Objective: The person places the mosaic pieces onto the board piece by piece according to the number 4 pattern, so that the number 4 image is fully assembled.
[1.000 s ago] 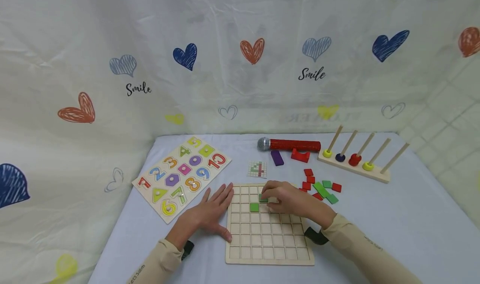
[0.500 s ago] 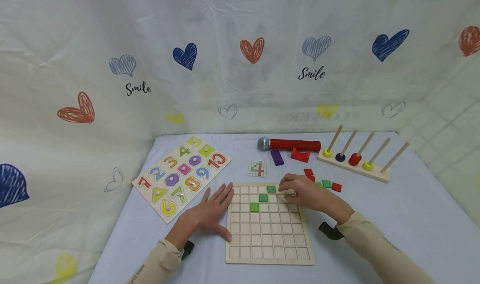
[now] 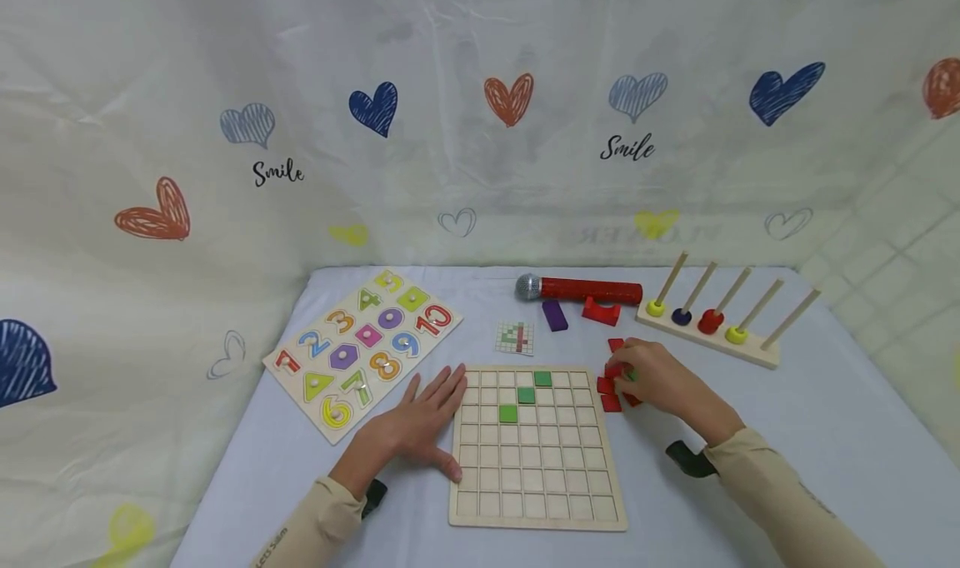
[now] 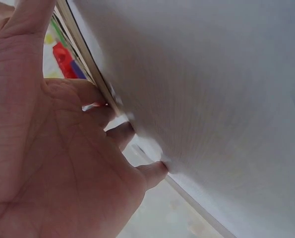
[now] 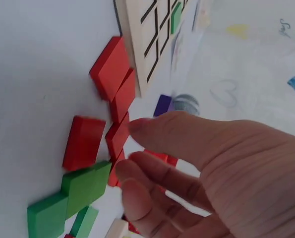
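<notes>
My left hand point(image 3: 416, 426) lies with fingers spread along the left edge of a wooden grid board point(image 3: 540, 514), thumb and fingertips touching it. Three green square tiles sit on the grid in a diagonal: the upper one point(image 3: 543, 378), the middle one point(image 3: 527, 396) and the lower one point(image 3: 508, 414). My right hand point(image 3: 660, 376) is over the loose tiles right of the board. In the right wrist view its thumb and fingers stand apart, close to a red tile point(image 5: 118, 135). Green tiles point(image 5: 87, 187) lie beside it. The hand hides part of the pile in the head view.
A small pattern card point(image 3: 515, 337) lies behind the board. Farther back are a purple block point(image 3: 554, 315), a red block point(image 3: 601, 311) and a red microphone point(image 3: 588, 291). A peg stand point(image 3: 705, 335) is at right, a number puzzle point(image 3: 363, 356) at left.
My right hand has moved right, from the grid to the loose tiles. The green tile in the top row came into view as the hand left. My left hand stays in place.
</notes>
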Demonstrator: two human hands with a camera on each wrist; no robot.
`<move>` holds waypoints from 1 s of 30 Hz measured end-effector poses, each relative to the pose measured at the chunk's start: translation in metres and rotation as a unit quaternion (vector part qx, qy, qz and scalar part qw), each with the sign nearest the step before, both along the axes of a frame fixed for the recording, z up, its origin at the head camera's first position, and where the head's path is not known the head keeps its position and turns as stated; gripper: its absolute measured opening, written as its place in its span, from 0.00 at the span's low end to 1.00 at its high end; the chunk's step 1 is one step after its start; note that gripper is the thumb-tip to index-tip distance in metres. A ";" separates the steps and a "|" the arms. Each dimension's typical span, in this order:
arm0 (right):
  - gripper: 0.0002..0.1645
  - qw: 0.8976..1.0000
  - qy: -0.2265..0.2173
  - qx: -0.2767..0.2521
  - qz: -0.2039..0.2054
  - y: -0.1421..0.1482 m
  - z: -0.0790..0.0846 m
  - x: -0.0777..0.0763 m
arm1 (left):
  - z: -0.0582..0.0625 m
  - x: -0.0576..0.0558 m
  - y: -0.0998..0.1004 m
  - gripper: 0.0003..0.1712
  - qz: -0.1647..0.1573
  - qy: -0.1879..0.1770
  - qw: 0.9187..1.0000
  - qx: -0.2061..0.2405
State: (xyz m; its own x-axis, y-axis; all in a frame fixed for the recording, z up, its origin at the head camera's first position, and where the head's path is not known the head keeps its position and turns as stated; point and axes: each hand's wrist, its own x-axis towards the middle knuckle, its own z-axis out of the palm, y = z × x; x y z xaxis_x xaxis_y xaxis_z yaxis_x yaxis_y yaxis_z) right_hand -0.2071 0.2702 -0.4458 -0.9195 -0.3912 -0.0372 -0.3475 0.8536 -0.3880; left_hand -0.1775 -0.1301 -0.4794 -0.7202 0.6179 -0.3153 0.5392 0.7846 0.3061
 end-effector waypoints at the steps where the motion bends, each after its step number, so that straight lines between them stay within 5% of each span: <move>1: 0.10 1.000 -0.005 0.005 -0.012 0.003 -0.001 -0.001 | 0.000 0.000 0.000 0.80 -0.001 0.002 1.000 0.002; 15: 0.06 0.996 0.004 0.022 -0.085 0.012 -0.017 -0.008 | -0.002 -0.001 0.000 0.81 -0.005 0.001 1.000 0.011; 22: 0.13 0.992 -0.027 0.025 -0.118 0.015 -0.015 -0.005 | -0.001 0.000 0.000 0.80 -0.003 -0.004 1.000 0.011; 30: 0.12 0.995 -0.034 0.024 -0.089 0.015 -0.015 -0.007 | -0.001 0.000 0.000 0.80 -0.002 0.000 1.000 0.007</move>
State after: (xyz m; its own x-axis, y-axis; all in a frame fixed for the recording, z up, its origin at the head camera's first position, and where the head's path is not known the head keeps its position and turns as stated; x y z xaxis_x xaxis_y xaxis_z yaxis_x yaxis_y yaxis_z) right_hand -0.2145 0.2850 -0.4607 -0.9689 -0.2186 -0.1158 -0.1638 0.9176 -0.3621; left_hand -0.1775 -0.1304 -0.4800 -0.7177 0.6258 -0.3054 0.5429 0.7775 0.3173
